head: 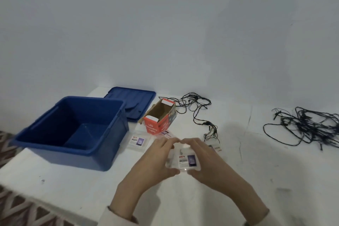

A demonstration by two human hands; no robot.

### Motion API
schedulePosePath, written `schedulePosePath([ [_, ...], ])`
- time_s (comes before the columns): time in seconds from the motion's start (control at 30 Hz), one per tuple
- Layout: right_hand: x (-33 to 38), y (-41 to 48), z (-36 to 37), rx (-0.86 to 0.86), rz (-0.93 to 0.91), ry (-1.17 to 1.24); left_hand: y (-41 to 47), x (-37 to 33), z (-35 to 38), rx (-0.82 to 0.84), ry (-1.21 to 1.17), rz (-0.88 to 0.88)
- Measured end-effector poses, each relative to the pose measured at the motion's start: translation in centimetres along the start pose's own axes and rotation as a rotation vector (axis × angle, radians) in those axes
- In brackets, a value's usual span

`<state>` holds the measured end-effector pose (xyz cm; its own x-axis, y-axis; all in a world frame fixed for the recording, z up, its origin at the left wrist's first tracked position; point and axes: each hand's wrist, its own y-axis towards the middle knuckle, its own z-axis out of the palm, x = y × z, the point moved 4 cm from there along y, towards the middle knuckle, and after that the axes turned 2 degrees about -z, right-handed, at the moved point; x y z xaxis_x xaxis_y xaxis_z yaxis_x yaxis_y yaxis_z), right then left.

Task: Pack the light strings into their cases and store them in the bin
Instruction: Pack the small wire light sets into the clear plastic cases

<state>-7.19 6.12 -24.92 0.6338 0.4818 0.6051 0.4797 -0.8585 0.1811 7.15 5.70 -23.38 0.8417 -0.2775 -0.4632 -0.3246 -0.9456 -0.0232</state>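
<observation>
The left hand (156, 158) and the right hand (207, 159) each gripped one side of a clear labelled case (183, 160). Fingers were curled over its top edge and thumbs sat beneath it, just above the bench (284, 170). The step appeared to be opening the case. Next, its mouth needs parting and a string needs coiling. Beyond lay a second case (138, 142), an open red carton (158, 118), a thin dark light string (197, 113), a tangled string (310, 126) far right, and the empty blue bin (77, 158).
</observation>
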Motion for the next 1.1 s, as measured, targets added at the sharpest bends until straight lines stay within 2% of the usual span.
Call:
schedulePosePath([
  [0.13, 0.5, 1.4, 3.0, 0.057, -0.057, -0.051, -1.3, 2.8, 1.0, 0.071, 0.01, -0.109],
  [0.37, 0.4, 3.0, 5.7, 0.167, -0.06, -0.02, -1.8, 4.8, 1.1, 0.11, 0.062, -0.165],
  [0.6, 0.4, 1.7, 3.7, 0.166, -0.035, -0.018, -1.2, 3.6, 1.5, 0.122, 0.111, -0.15],
  [0.7, -0.1, 0.1, 0.2, 0.099, 0.07, 0.0, -0.2, 0.5, 1.2, 0.046, 0.09, -0.066],
  [0.8, -1.6, -2.5, -4.5, 0.007, 0.181, -0.029, 1.5, -4.5, 2.1, 0.01, -0.04, 0.103],
  [0.9, -4.0, -6.4, -8.9, 0.001, 0.368, -0.155, 2.8, -9.7, 4.9, 0.092, -0.157, 0.196],
  [1.0, -6.7, -10.5, -11.5, 0.09, 0.609, -0.281, 3.5, -13.8, 8.4, 0.221, -0.209, 0.216],
  [1.1, -8.9, -13.6, -11.4, 0.189, 0.77, -0.279, 3.5, -16.6, 11.4, 0.325, -0.261, 0.205],
])
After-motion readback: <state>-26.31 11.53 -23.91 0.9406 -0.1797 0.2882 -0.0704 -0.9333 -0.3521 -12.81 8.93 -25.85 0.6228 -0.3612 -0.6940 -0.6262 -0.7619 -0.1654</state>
